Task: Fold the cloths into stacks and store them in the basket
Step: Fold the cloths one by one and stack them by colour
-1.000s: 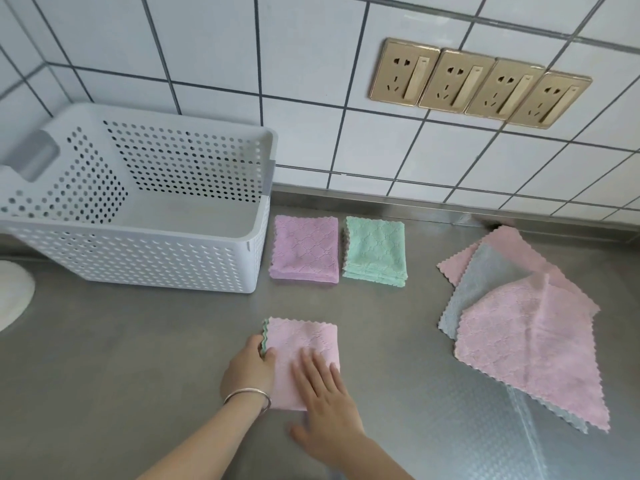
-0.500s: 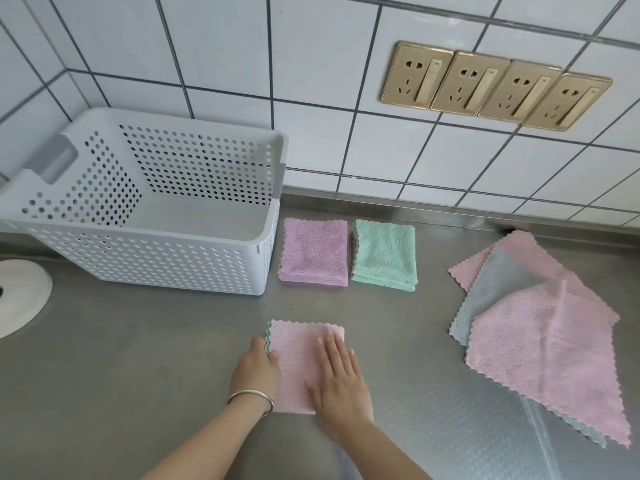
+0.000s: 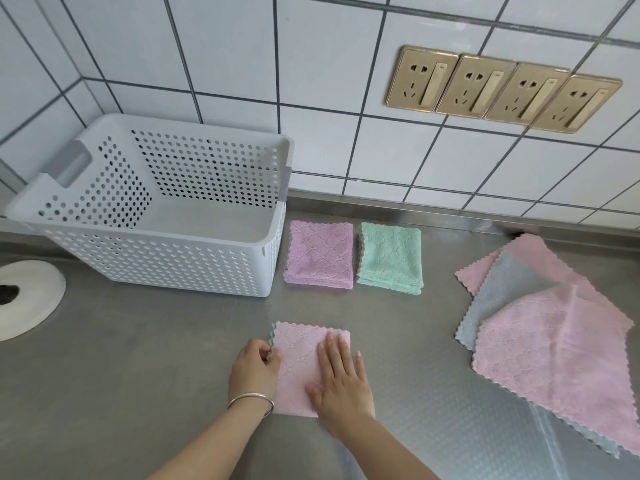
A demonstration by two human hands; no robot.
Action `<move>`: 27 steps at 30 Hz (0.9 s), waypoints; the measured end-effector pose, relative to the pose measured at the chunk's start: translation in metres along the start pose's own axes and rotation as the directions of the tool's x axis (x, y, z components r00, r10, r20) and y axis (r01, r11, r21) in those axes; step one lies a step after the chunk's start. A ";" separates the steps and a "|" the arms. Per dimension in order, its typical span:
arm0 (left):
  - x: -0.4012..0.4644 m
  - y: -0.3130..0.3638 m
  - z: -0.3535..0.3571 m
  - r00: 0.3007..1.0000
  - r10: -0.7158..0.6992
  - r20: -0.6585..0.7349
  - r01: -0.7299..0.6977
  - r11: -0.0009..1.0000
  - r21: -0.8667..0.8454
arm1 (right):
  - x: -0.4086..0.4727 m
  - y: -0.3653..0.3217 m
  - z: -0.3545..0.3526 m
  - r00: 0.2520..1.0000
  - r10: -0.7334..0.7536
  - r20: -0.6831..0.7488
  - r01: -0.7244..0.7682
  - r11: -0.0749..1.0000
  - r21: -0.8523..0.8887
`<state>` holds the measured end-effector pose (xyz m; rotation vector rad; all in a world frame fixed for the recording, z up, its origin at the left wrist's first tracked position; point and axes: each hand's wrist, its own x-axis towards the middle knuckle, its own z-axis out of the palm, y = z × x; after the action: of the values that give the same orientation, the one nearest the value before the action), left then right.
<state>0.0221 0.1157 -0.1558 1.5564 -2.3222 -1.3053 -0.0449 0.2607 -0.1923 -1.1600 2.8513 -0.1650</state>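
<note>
The folded pink microfibre cloth (image 3: 304, 362) lies on the grey steel counter (image 3: 138, 375) near the front edge, a green scalloped edge peeping out at its left side. The left hand (image 3: 254, 368) pinches that left edge with curled fingers (image 3: 272, 355), while the right hand (image 3: 341, 379) lies flat on the cloth, its fingers (image 3: 332, 351) straight and slightly spread.

Going left to right: one white round object (image 3: 27, 299) sits at the far left of the counter; one white perforated plastic basket (image 3: 166, 265) stands against the tiled wall with nothing visible inside; just beside it lie two folded stacks, one purple stack (image 3: 320, 258) and one mint green stack (image 3: 390, 259), close together but seemingly apart. At the right, a loose pile of unfolded cloths (image 3: 554, 327) shows at least three layers: two pink and one grey.

Risks, as a judgement: the green layer underneath looks offset, so pressing now could set a crooked fold. Lifting by the left edge alone could let the layers slide apart. The loose pile overlaps, so pulling one cloth could drag the others.
</note>
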 end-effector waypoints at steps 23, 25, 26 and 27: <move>-0.011 -0.002 -0.001 0.998 -0.014 -0.064 0.033 0.949 0.314 | -0.011 -0.004 -0.042 0.829 0.503 0.244 -0.549 0.817 0.179; -0.013 -0.003 0.001 0.999 0.031 -0.033 -0.016 0.919 0.393 | -0.011 -0.004 -0.041 0.816 0.484 0.316 -0.550 0.817 0.170; -0.012 -0.003 0.002 0.999 0.039 -0.018 -0.028 0.911 0.411 | -0.011 -0.004 -0.042 0.808 0.478 0.343 -0.552 0.818 0.160; -0.013 -0.002 0.002 0.999 0.034 -0.005 -0.029 0.915 0.403 | -0.011 -0.005 -0.043 0.800 0.478 0.363 -0.557 0.816 0.155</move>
<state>0.0286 0.1265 -0.1535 1.6052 -2.7249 -0.8371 -0.0376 0.2674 -0.1488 -0.2844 2.6380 -0.2803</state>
